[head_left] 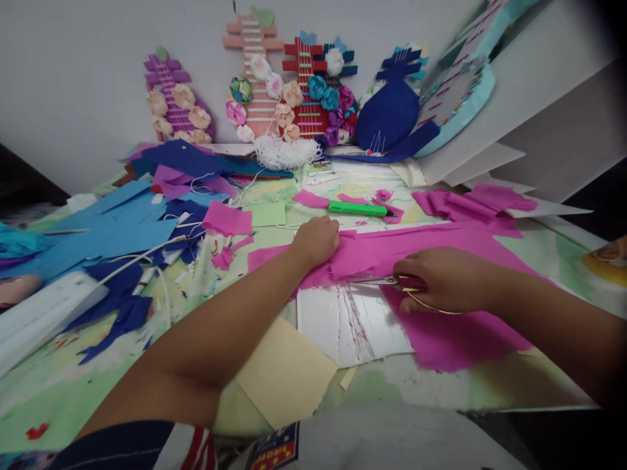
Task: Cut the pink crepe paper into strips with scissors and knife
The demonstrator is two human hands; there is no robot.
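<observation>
A large sheet of bright pink crepe paper (470, 251) lies across the table in front of me. My right hand (443, 277) is closed round a pair of scissors (375, 281) with gold-coloured handles. Their blades point left along the near edge of the folded pink strip. Curled into a fist, my left hand (317, 240) grips the left part of that paper; its fingertips are hidden. Beneath the scissors is a white board (350, 329) with dark red scored lines. Just beyond the paper rests a green utility knife (360, 208).
Decorated instrument-shaped crafts, one a blue lute shape (389, 108), lean on the back wall. White string (287, 151) is heaped before them. Blue paper (132, 228) and a white power strip (53, 313) lie left. A cream sheet (289, 372) is near me; white boards (533, 111) stand right.
</observation>
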